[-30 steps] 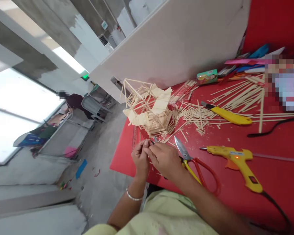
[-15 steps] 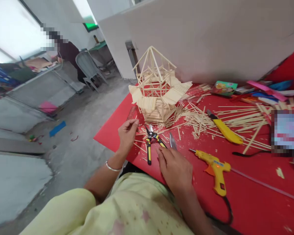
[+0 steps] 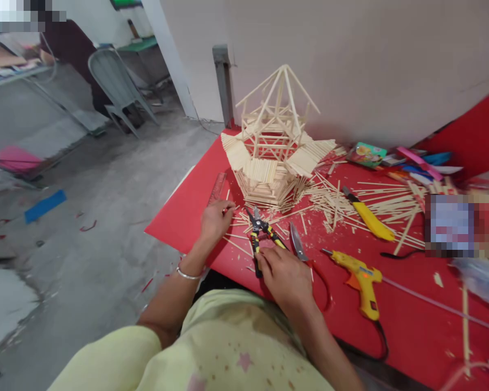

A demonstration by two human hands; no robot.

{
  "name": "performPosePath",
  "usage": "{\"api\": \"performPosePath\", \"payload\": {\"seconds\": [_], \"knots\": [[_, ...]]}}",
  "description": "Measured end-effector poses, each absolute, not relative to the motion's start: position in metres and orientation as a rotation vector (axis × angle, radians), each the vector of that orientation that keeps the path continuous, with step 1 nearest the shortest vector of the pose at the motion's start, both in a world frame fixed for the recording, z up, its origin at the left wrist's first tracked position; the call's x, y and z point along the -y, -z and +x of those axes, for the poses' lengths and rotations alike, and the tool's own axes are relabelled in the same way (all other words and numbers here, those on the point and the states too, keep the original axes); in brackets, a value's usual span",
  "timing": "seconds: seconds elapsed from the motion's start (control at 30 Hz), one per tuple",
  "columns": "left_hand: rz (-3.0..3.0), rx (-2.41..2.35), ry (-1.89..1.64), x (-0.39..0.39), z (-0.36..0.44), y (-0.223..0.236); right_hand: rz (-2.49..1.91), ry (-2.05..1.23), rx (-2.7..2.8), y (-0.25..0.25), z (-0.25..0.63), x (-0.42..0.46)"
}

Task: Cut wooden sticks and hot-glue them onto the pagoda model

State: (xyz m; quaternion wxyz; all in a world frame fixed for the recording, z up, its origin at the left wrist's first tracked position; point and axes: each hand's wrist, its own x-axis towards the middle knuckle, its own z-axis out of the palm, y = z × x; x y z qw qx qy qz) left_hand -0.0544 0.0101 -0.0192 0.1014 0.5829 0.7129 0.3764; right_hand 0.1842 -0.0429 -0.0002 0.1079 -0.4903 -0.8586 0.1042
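My right hand (image 3: pixel 287 274) is wrapped over the yellow-and-black handles of a pair of hand pruners (image 3: pixel 261 222), whose jaws are spread and point away from me. My left hand (image 3: pixel 217 221) hovers at the table's left part with thumb and fingertips pressed together. Whatever it may pinch is too small to tell. Just beyond both hands stands a tower-like model (image 3: pixel 277 146) of thin wooden sticks, with flared slatted panels and a bare pointed roof frame. Close to my left fingers lies a clear red-looking ruler (image 3: pixel 217 188). Red-handled cutters (image 3: pixel 298 243) lie beside my right hand.
Loose sticks (image 3: pixel 330 203) are heaped right of the model on the red table (image 3: pixel 179 217). A yellow utility knife (image 3: pixel 372 220) and a yellow glue gun (image 3: pixel 362 277) with a cord lie to the right. A person (image 3: pixel 71 51) is near a chair (image 3: pixel 114 81) across the room.
My right hand has shifted left onto the pruners' handles, uncovering more of the red-handled cutters. My left hand stays pinched near the ruler. The camera view has turned slightly.
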Motion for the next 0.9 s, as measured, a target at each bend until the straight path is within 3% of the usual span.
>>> {"api": "performPosePath", "payload": {"seconds": [0.43, 0.9], "knots": [[1.954, -1.992, -0.475, -0.008, -0.052, 0.013, -1.685, -0.32, 2.61, -0.01, 0.16, 0.05], [1.958, -2.169, -0.406, -0.003, -0.057, 0.013, -1.468, -0.349, 2.675, 0.022, 0.123, 0.046]]}}
